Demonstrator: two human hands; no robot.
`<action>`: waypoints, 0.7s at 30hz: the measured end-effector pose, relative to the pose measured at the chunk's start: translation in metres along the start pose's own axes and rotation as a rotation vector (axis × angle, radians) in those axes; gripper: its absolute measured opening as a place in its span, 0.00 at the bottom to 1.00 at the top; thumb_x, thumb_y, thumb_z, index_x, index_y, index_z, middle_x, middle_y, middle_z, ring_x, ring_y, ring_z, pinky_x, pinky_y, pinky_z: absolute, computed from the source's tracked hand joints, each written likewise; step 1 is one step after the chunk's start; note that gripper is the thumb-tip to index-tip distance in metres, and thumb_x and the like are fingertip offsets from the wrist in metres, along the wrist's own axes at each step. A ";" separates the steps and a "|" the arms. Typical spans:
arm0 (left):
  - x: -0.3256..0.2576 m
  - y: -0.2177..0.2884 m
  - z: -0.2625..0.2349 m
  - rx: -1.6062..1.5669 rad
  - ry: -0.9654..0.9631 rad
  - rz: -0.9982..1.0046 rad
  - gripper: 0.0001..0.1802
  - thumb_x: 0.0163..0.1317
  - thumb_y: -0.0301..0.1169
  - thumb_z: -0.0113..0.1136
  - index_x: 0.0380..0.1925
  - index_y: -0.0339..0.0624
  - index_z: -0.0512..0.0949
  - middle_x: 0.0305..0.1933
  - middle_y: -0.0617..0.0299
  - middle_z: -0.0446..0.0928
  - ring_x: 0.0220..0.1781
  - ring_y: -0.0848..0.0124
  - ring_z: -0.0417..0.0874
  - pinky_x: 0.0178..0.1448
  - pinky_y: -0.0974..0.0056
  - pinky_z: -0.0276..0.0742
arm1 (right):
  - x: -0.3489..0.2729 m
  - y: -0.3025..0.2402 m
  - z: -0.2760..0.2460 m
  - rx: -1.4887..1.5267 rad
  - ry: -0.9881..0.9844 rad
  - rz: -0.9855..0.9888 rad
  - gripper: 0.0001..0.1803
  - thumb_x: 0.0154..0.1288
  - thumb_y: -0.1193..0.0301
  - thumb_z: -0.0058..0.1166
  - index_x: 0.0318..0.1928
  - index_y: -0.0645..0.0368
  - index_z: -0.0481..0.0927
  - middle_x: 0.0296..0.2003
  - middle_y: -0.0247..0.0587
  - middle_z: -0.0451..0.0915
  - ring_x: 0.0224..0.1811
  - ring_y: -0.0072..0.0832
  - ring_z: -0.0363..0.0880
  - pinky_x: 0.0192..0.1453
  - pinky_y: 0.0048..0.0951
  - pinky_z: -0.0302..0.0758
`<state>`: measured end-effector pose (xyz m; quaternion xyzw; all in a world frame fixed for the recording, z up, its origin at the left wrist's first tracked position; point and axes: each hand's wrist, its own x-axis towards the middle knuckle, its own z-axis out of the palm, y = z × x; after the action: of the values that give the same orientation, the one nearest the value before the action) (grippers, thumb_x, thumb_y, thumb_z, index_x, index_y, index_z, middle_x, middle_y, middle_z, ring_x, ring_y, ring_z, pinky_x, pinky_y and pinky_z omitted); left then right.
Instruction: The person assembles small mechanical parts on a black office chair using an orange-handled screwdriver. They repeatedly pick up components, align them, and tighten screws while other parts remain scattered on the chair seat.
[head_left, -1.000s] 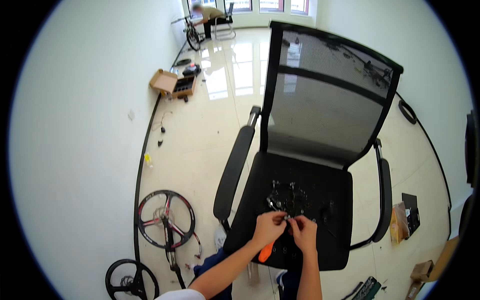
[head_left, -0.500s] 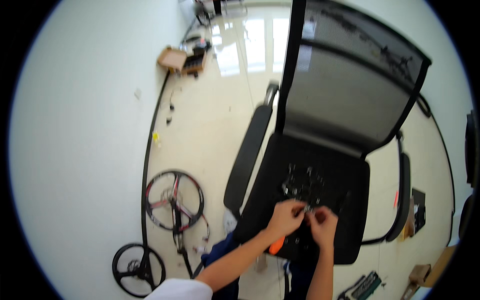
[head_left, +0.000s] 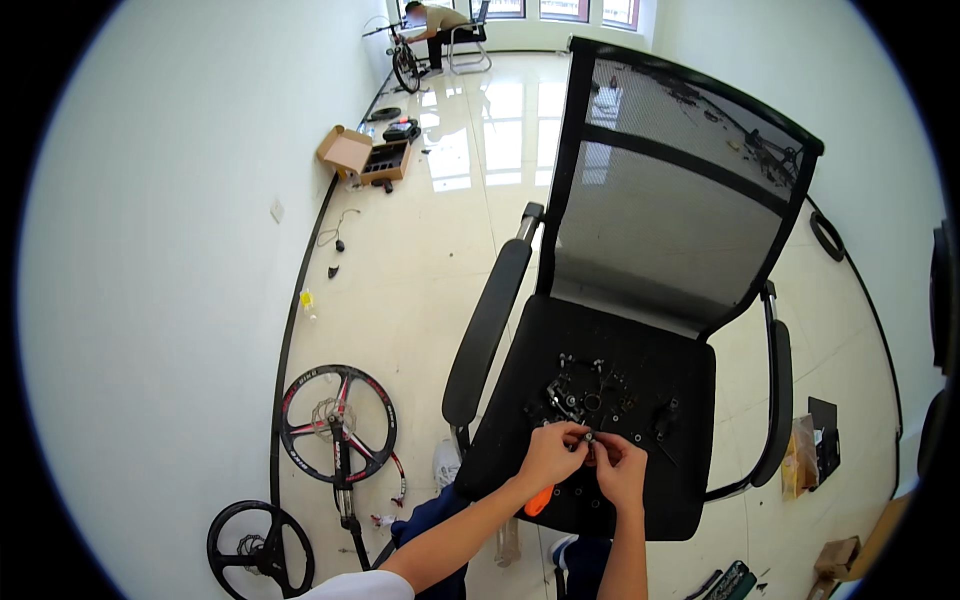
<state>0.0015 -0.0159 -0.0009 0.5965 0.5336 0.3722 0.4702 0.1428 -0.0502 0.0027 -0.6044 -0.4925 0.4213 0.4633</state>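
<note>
Meeting above the black padded seat (head_left: 690, 400) of a mesh-backed office chair (head_left: 670, 230), the left hand (head_left: 553, 452) and the right hand (head_left: 620, 470) have their fingertips close together. Both are closed in a narrow pinch on one small dark-and-silver part (head_left: 589, 438), which is located between them, over the front half of the seat; its exact kind is too small to tell. Just beyond the fingers lies a loose cluster of black and silver metal pieces (head_left: 566, 400), and to the right rests a black irregular component (head_left: 665, 418). A bright orange object (head_left: 539, 501) is partly hidden under the left forearm. On the floor at left lies a black-and-red spoked wheel (head_left: 388, 440).
</note>
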 end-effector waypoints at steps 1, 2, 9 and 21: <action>-0.001 -0.003 0.001 -0.017 -0.004 0.008 0.14 0.56 0.25 0.64 0.42 0.31 0.83 0.35 0.49 0.86 0.37 0.66 0.89 0.40 0.67 0.84 | 0.000 0.001 -0.001 0.033 0.006 0.007 0.08 0.66 0.82 0.53 0.42 0.73 0.82 0.31 0.43 0.85 0.30 0.25 0.85 0.36 0.24 0.83; -0.003 -0.005 0.002 -0.036 -0.013 0.011 0.13 0.57 0.25 0.64 0.42 0.31 0.83 0.34 0.50 0.86 0.36 0.66 0.89 0.40 0.67 0.84 | -0.001 0.003 -0.002 0.064 0.014 0.020 0.08 0.66 0.82 0.53 0.42 0.73 0.82 0.31 0.43 0.85 0.30 0.25 0.85 0.36 0.24 0.83; 0.008 -0.004 0.006 -0.055 -0.040 -0.006 0.14 0.58 0.24 0.64 0.43 0.31 0.82 0.35 0.50 0.86 0.36 0.68 0.88 0.41 0.67 0.84 | 0.009 0.012 -0.004 0.184 0.036 0.082 0.08 0.64 0.82 0.56 0.43 0.72 0.82 0.32 0.44 0.85 0.33 0.27 0.85 0.40 0.25 0.83; 0.001 0.004 0.008 -0.047 -0.033 0.010 0.14 0.58 0.24 0.63 0.45 0.35 0.82 0.42 0.51 0.84 0.43 0.65 0.88 0.47 0.65 0.84 | 0.009 0.014 -0.004 0.228 0.117 0.077 0.06 0.59 0.82 0.62 0.37 0.73 0.83 0.30 0.46 0.85 0.32 0.28 0.86 0.40 0.25 0.82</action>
<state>0.0099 -0.0160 0.0005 0.5939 0.5139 0.3773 0.4908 0.1507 -0.0434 -0.0102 -0.5899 -0.3901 0.4560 0.5403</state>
